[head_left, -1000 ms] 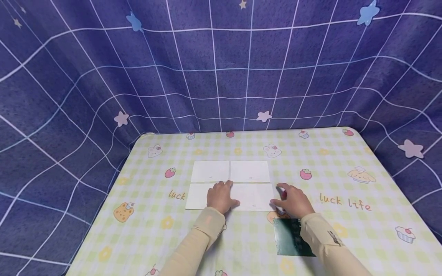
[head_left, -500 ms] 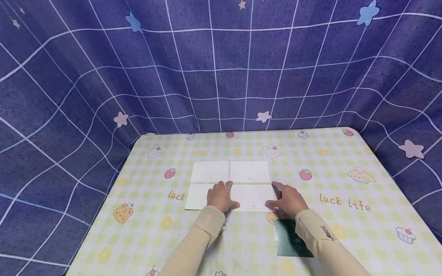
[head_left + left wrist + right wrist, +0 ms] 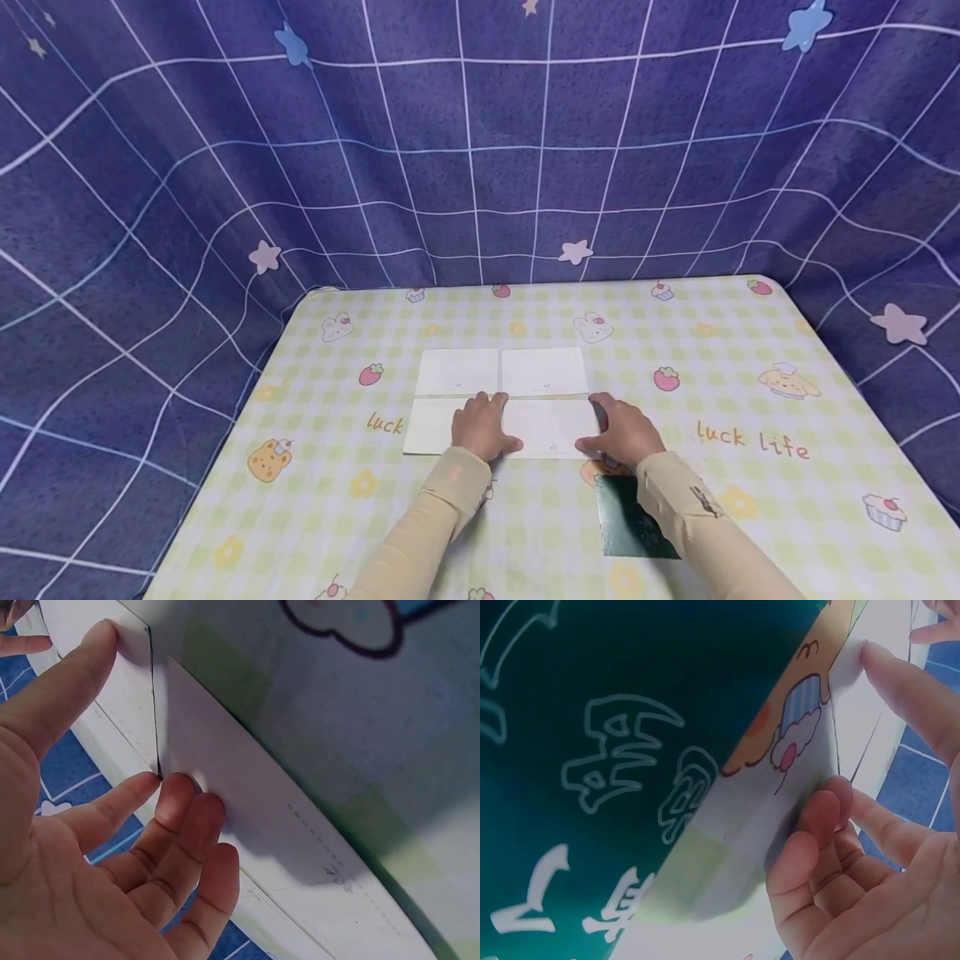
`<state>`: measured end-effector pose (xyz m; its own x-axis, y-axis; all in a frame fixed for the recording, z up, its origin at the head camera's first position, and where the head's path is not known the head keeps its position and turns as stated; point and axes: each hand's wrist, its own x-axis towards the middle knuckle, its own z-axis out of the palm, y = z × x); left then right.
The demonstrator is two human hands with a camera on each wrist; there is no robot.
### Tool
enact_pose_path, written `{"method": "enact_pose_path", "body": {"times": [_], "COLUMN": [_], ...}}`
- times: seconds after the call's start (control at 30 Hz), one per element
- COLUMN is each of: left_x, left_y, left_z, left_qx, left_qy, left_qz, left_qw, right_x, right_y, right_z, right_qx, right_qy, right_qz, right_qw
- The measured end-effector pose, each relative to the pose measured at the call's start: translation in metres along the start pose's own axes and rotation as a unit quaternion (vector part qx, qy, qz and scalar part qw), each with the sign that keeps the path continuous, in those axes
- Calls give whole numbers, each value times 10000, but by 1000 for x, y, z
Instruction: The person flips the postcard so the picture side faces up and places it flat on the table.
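White cards lie face down in two rows. My left hand rests over the seam between the lower left card and the lower right card. Its thumb touches the lower right one, with the other fingers loosely bent at the seam. At that card's right edge is my right hand, thumb on the near corner and index finger by the far corner. Behind them sit the upper left card and upper right card.
A dark green card with white printed characters lies below my right wrist, partly under the sleeve. The table wears a checked cloth with cartoon prints. A blue gridded curtain hangs behind the table and along its sides.
My right hand has moved a little left, onto the right edge of the lower right card. My left hand stays in place.
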<state>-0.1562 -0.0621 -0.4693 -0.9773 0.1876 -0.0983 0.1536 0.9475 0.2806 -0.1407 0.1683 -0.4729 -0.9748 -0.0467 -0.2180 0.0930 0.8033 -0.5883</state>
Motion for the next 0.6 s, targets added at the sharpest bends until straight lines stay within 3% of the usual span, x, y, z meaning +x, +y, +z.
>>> {"method": "enact_pose_path", "body": {"times": [0.23, 0.37, 0.6], "left_x": [-6, -3, -1], "left_y": [3, 0, -1], "left_z": [-6, -1, -5], "left_qx": [-16, 93, -114], "left_qy": [20, 175, -15], "left_qz": [39, 105, -79], "left_qw": [10000, 9997, 9999], "right_x": [1, 1, -4], "right_y": [2, 1, 1], "right_z": [2, 2, 3], "right_qx": [94, 139, 201], "right_qy": [79, 112, 261], "right_qz": [55, 113, 46], "right_qw": [9999, 9998, 9994]}}
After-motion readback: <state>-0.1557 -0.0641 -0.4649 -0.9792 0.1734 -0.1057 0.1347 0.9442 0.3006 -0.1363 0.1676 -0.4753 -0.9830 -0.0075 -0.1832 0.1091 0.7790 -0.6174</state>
